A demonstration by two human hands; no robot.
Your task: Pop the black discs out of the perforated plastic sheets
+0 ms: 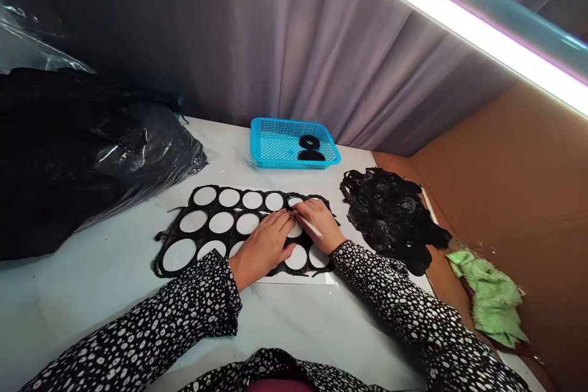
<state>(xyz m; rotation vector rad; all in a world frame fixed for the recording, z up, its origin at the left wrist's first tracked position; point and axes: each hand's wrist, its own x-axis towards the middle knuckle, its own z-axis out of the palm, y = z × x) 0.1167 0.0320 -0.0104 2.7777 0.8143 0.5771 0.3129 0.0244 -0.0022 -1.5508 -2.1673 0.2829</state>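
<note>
A black sheet (207, 222) with rows of round white areas lies on a clear-edged backing (328, 279) on the table. My left hand (264, 248) rests flat on it, fingers stretched forward toward its right half. My right hand (321, 223) is closed around a slim white pen-like tool (312, 227), close beside the left fingertips. The tool's tip is hidden by the fingers. Several thin black strands stick out from the sheet's edges.
A blue plastic basket (255, 150) behind the sheet holds black ring-shaped pieces (309, 143). To the right lies a heap of black scraps (390, 211), then a green cloth (491, 297). A large plastic bag of black material (92, 159) fills the left. A bright tube light (459, 18) crosses above.
</note>
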